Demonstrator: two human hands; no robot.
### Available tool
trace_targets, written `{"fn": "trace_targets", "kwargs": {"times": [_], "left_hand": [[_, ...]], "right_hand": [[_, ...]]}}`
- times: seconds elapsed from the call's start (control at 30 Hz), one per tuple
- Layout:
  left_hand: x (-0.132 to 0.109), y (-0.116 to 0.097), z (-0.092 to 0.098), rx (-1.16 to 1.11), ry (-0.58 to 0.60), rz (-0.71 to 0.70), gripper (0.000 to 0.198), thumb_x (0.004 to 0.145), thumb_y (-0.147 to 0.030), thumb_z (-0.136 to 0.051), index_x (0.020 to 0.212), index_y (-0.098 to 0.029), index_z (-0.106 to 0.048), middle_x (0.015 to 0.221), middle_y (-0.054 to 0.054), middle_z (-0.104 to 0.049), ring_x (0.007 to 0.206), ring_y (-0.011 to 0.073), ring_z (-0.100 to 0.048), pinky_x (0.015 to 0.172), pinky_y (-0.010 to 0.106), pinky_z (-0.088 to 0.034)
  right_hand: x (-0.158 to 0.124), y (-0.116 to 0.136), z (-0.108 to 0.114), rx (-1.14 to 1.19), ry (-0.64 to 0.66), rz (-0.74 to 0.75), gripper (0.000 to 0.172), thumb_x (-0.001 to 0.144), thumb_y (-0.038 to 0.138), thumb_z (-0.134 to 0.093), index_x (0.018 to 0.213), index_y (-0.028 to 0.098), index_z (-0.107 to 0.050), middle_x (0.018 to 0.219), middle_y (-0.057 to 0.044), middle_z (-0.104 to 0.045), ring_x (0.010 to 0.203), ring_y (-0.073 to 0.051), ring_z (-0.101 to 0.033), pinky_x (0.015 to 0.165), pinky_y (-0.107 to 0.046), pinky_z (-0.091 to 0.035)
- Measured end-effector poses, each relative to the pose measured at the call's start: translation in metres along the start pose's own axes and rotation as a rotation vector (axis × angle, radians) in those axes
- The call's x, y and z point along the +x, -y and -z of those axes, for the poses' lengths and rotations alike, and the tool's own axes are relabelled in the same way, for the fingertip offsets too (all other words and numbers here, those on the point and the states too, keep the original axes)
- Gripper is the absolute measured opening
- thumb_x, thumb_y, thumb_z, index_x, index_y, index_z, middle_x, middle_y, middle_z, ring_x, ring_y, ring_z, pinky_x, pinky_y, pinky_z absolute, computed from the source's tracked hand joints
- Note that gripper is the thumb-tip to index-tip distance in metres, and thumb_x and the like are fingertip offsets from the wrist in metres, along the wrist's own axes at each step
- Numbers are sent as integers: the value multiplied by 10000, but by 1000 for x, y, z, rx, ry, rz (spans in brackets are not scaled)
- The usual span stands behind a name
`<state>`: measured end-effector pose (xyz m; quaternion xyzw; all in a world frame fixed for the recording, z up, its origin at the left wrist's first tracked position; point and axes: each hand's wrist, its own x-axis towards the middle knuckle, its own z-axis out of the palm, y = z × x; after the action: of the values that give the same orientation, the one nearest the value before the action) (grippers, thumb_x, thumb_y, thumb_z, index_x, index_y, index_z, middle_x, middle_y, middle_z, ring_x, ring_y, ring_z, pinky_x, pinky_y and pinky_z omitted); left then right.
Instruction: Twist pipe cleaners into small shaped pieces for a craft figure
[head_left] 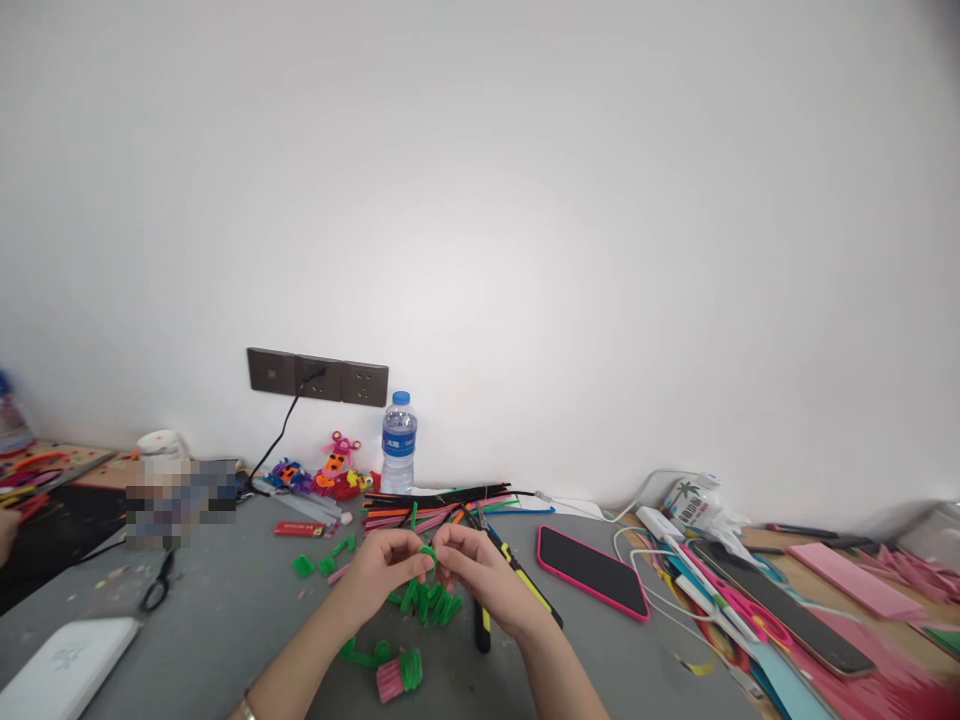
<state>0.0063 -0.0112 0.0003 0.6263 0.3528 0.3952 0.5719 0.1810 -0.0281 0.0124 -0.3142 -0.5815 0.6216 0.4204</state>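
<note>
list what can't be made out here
Fuzzy green strip: head view, partly covered by left hand and right hand.
Yellow-and-black-handled tool: head view, partly hidden behind right hand.
White flat rectangular device: head view, cut off by left and bottom edges.
Red flat packet: head view, lettering too small.

Green fuzzy stem [427, 552] (partly hidden): hand-held, bent; positioned at twelve o'clock from the green fuzzy pieces [431, 604], heaped.
</note>
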Motion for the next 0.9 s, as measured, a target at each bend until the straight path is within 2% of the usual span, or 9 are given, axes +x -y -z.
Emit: {"fn": "trace_targets", "kwargs": {"times": [0.3, 0.47, 0.7, 0.9], "left_hand": [[-2, 2, -2, 57, 72, -20, 322, 749, -431, -676, 613, -144, -623, 555, -24, -541, 510, 92, -399, 503, 213, -281], [-3, -1, 0, 120, 125, 34, 329, 763, -416, -650, 593, -139, -601, 535, -33, -499, 500, 86, -360, 496, 221, -243], [2, -2, 1, 31, -64, 84, 363, 729, -479, -656, 594, -157, -554, 555, -36, -511, 505, 88, -356, 487, 214, -253], [1, -2, 0, 25, -71, 101, 373, 718, -490, -657, 580, -164, -541, 547, -38, -510, 503, 89, -357, 483, 214, -258]], "right_hand": [[0, -1, 3, 216, 64, -169, 271, 715, 368, -724, 684, 157, -557, 581, 53, -408, 513, -74, -288, 503, -212, -201], [-1, -3, 6, 206, 86, -215, 267, 705, 342, -733, 658, 148, -554, 557, 58, -405, 504, -70, -284, 507, -224, -186], [8, -13, 5, 161, -99, -67, 352, 749, 466, -697, 672, 165, -532, 523, 75, -373, 485, -75, -261, 490, -239, -170], [12, -19, 5, 120, -156, -42, 358, 757, 493, -684, 717, 163, -549, 518, 80, -377, 469, -68, -250, 472, -238, -156]]}}
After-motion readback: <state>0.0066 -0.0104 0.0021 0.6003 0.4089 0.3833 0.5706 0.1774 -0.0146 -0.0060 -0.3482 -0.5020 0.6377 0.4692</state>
